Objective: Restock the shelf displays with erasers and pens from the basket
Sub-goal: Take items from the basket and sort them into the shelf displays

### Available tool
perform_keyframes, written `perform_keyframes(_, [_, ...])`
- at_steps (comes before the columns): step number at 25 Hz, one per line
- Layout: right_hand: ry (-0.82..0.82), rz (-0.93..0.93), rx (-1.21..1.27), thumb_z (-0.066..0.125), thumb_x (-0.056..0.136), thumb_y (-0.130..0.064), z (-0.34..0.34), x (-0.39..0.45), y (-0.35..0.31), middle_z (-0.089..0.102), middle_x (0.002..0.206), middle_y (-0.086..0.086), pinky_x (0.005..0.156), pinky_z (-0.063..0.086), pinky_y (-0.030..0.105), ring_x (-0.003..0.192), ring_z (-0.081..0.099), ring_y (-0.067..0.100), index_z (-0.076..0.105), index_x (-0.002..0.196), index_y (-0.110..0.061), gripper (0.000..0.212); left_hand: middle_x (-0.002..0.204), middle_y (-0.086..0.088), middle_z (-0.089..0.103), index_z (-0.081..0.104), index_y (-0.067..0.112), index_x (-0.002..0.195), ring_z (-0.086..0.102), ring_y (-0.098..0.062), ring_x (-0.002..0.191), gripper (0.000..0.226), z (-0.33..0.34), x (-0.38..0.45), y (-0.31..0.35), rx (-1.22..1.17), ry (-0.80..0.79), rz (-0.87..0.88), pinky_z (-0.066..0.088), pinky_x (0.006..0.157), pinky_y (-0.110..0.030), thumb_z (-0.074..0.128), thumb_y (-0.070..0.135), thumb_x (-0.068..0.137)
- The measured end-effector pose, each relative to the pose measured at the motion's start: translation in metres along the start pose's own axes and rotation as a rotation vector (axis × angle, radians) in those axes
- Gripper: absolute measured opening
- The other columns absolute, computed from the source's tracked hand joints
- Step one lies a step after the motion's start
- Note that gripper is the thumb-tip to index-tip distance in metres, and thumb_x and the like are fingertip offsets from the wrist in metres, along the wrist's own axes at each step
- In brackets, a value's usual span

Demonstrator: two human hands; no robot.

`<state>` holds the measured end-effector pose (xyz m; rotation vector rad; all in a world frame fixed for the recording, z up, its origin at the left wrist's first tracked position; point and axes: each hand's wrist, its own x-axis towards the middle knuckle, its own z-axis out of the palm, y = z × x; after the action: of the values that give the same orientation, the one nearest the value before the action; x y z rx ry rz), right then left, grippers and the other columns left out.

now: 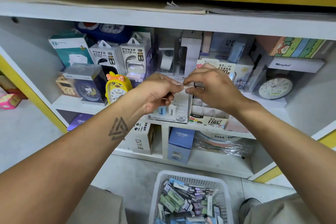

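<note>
Fingers (189, 82) of both hands pinch one pale packet (183, 86) — above display boxes (169, 116).

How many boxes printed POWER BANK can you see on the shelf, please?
2: the left POWER BANK box and the right POWER BANK box stand side by side behind the yellow duck clock. Others may be hidden behind.

Both arms reach forward, left hand (160, 92) and right hand (212, 87) pinching, fingertips meeting.
</note>
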<state>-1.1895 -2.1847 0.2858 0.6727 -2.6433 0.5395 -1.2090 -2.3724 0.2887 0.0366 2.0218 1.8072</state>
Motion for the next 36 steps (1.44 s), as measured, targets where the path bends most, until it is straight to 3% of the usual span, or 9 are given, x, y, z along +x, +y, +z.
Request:
perform_keyframes(3, [-0.039,0.178,0.248,0.078,0.085,-0.024,0.005,0.007,-0.012,0.067,0.095,-0.012,0.076,0.046,0.022,0.079,0.059,0.008,0.072,0.109,-0.021,0.025,0.065,-0.007,0.060,0.073,0.003,0.092,0.047,-0.014,0.052,0.011,-0.013,-0.004,0.001,0.213,0.093,0.140,0.039,0.046,-0.022,0.072,-0.001,0.082])
perform_keyframes(6, [-0.086,0.220,0.383,0.080,0.083,-0.018,0.014,0.011,-0.023,0.067,0.090,-0.008,0.069,0.051,0.022,0.071,0.059,0.003,0.069,0.109,-0.024,0.029,0.069,-0.012,0.058,0.071,-0.004,0.094,0.048,-0.015,0.053,0.013,-0.021,-0.007,0.003,0.220,0.113,0.168,0.039,0.048,-0.024,0.072,-0.005,0.080])
perform_keyframes(11, [-0.082,0.255,0.551,0.076,0.086,-0.007,0.016,0.017,-0.031,0.070,0.076,0.002,0.076,0.060,0.038,0.070,0.071,0.017,0.054,0.128,-0.030,0.053,0.074,-0.014,0.062,0.066,-0.003,0.094,0.061,-0.021,0.062,0.016,-0.032,-0.011,0.005,0.022,0.057,0.157,0.049,0.054,-0.024,0.062,-0.013,0.082])
perform_keyframes(14, [-0.033,0.245,0.607,0.070,0.090,-0.005,0.018,0.019,-0.026,0.070,0.073,0.006,0.073,0.062,0.041,0.067,0.073,0.020,0.057,0.126,-0.026,0.043,0.086,-0.011,0.066,0.067,0.005,0.102,0.065,-0.021,0.076,0.025,-0.040,-0.007,0.002,0.254,0.146,0.226,0.053,0.064,-0.027,0.058,-0.010,0.084])
perform_keyframes(18, [0.178,0.237,0.362,0.070,0.091,-0.019,0.023,0.022,-0.016,0.067,0.074,-0.007,0.072,0.059,0.030,0.071,0.067,0.005,0.069,0.097,-0.023,0.007,0.127,0.002,0.062,0.066,0.021,0.122,0.057,-0.017,0.114,0.037,-0.048,-0.008,-0.013,1.008,0.117,0.394,0.042,0.092,-0.020,0.057,0.007,0.088])
perform_keyframes(21, [0.147,0.222,0.154,0.073,0.088,-0.018,0.030,0.022,-0.011,0.062,0.071,-0.016,0.072,0.056,0.029,0.070,0.061,0.002,0.072,0.088,-0.019,0.001,0.151,0.007,0.045,0.052,0.024,0.141,0.045,-0.017,0.134,0.055,-0.048,-0.010,-0.022,1.246,-0.087,0.433,0.034,0.106,-0.021,0.052,0.007,0.089])
perform_keyframes(27, [-0.051,0.223,0.177,0.074,0.086,-0.006,0.044,0.015,-0.009,0.069,0.076,-0.004,0.072,0.058,0.025,0.069,0.067,0.002,0.070,0.095,-0.014,0.013,0.159,0.007,0.032,0.028,0.028,0.154,0.036,-0.019,0.142,0.074,-0.046,-0.014,-0.029,1.363,-0.229,0.364,0.032,0.111,-0.024,0.047,0.001,0.087])
perform_keyframes(33, [-0.130,0.168,0.146,0.073,0.087,-0.005,0.043,0.015,-0.012,0.071,0.084,0.003,0.078,0.059,0.037,0.077,0.069,0.017,0.074,0.095,-0.009,0.010,0.154,0.005,0.041,0.032,0.032,0.152,0.041,-0.020,0.138,0.074,-0.049,-0.011,-0.028,1.359,-0.236,0.349,0.038,0.110,-0.029,0.049,0.004,0.085])
perform_keyframes(36, [-0.264,0.157,0.054,0.061,0.090,0.004,0.045,0.015,-0.014,0.074,0.102,0.007,0.090,0.055,0.031,0.094,0.068,0.020,0.074,0.113,-0.011,0.031,0.152,0.005,0.044,0.036,0.034,0.150,0.044,-0.019,0.136,0.074,-0.050,-0.011,-0.028,1.360,-0.234,0.361,0.040,0.108,-0.029,0.049,0.004,0.084])
